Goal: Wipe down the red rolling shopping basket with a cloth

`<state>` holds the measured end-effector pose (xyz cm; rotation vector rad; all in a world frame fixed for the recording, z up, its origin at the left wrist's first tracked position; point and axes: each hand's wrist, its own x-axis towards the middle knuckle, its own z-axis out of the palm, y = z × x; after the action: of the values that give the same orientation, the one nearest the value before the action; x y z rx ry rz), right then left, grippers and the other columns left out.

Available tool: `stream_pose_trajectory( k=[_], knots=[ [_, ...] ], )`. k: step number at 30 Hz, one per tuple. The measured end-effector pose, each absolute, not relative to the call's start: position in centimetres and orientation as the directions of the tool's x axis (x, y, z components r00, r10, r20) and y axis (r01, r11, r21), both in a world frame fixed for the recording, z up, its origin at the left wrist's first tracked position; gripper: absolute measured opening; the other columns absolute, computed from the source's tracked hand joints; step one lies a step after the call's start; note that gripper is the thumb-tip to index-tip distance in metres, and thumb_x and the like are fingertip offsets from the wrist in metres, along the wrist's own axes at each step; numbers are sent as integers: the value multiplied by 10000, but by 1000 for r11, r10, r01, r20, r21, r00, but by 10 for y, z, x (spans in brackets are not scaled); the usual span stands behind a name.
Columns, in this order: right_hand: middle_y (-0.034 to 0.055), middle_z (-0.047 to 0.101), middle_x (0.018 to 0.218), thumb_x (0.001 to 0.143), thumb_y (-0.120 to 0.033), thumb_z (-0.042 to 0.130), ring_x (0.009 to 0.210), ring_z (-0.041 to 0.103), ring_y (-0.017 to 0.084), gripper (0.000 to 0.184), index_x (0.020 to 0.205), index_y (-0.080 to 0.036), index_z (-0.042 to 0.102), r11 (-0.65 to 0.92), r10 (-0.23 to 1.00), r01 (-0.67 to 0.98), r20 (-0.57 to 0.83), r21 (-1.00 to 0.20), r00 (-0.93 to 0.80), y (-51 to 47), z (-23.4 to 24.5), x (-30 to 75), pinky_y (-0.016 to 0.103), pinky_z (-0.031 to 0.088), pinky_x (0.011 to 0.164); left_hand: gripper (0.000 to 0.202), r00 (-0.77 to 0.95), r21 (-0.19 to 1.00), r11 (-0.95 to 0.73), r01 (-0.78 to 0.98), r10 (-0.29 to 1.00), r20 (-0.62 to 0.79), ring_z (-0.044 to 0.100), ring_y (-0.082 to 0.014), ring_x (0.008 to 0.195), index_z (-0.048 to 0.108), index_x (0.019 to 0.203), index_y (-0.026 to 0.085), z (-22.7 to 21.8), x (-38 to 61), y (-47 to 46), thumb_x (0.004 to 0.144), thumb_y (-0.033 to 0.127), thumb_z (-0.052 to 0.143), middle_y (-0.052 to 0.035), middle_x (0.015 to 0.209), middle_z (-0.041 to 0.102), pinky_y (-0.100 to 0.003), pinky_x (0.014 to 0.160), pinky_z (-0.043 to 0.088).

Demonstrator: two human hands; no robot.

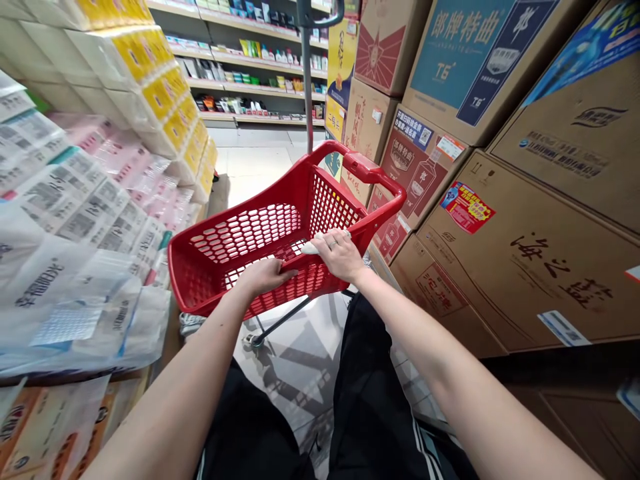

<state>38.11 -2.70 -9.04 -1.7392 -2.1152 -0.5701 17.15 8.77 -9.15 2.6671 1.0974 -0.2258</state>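
Note:
A red plastic shopping cart [195, 257] stands in front of me at an angle, with a perforated basket and a raised red handle [367, 167]. My left hand [263, 275] is closed over the near rim of the basket. Further right on the same rim, my right hand [341, 255] presses a white cloth [311, 248] against the red plastic, its fingers curled over it. Most of the cloth is hidden under that hand. I see nothing lying in the visible part of the basket. A grey metal pole rises behind the cart.
Stacked cardboard cartons [540, 260] line the right side close to the cart. On the left are piles of plastic-wrapped packs [115, 233] and yellow-and-white packs [155, 93]. Shelves of small bottles and tubes [250, 53] stand at the back, beyond a pale tiled floor [255, 163].

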Motion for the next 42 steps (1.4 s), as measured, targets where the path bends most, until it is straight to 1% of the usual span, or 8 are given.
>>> stream_pose_trajectory(
  k=[2, 6, 14, 19, 23, 28, 34, 42],
  knots=[
    [82, 543, 1293, 959, -175, 356, 1222, 435, 237, 383, 1304, -232, 510, 245, 842, 957, 456, 152, -288, -31, -81, 407, 456, 270, 1124, 611, 704, 182, -681, 709, 673, -226, 636, -228, 724, 627, 778, 223, -91, 171, 88, 764, 761, 339, -70, 756, 678, -281, 553, 341],
    [90, 525, 1320, 963, -185, 354, 1274, 403, 249, 373, 1296, -211, 520, 167, 839, 973, 495, 161, -227, -44, -61, 461, 491, 237, 1142, 623, 689, 162, -671, 724, 691, -218, 636, -230, 737, 618, 786, 219, -91, 175, 86, 761, 770, 329, -80, 790, 686, -282, 561, 341],
    [139, 569, 1197, 965, -225, 368, 1266, 410, 285, 315, 1197, -179, 575, -89, 779, 993, 615, -80, 119, -37, -73, 431, 572, 229, 1123, 632, 666, 183, -641, 746, 705, -245, 649, -251, 773, 638, 821, 206, -90, 197, 75, 764, 761, 340, -101, 856, 709, -293, 595, 382],
    [131, 504, 1317, 951, -250, 407, 1321, 366, 283, 395, 1331, -193, 499, 47, 852, 999, 523, -21, -29, -33, -99, 376, 533, 227, 1159, 609, 670, 163, -651, 742, 706, -228, 653, -265, 783, 649, 828, 201, -91, 201, 74, 777, 730, 351, -112, 861, 708, -301, 592, 386],
    [81, 496, 1360, 935, -128, 350, 1340, 359, 239, 486, 1400, -241, 437, 252, 862, 960, 422, 124, -280, -36, -88, 408, 514, 254, 1162, 609, 674, 164, -654, 738, 704, -225, 649, -262, 763, 650, 832, 204, -92, 196, 80, 777, 729, 347, -105, 832, 699, -303, 592, 380],
    [87, 507, 1365, 957, -142, 339, 1333, 370, 245, 461, 1396, -226, 448, 164, 868, 974, 448, 154, -217, -47, -52, 484, 541, 246, 1161, 569, 662, 158, -643, 749, 716, -224, 640, -255, 765, 634, 830, 213, -96, 193, 87, 759, 720, 384, -95, 858, 700, -300, 575, 360],
    [103, 518, 1349, 967, -167, 352, 1332, 351, 253, 394, 1322, -208, 517, -23, 809, 1000, 588, 12, 11, -45, -63, 478, 546, 236, 1157, 564, 664, 156, -646, 747, 715, -219, 642, -263, 763, 626, 828, 206, -100, 198, 88, 767, 709, 377, -102, 862, 702, -306, 557, 345],
    [139, 546, 1289, 972, -326, 411, 1269, 403, 295, 391, 1312, -167, 519, 151, 836, 986, 523, 72, -166, -24, -81, 426, 579, 237, 1133, 598, 645, 151, -630, 762, 719, -258, 649, -252, 762, 642, 833, 200, -90, 197, 90, 766, 722, 357, -95, 854, 711, -292, 559, 358]
  ],
)
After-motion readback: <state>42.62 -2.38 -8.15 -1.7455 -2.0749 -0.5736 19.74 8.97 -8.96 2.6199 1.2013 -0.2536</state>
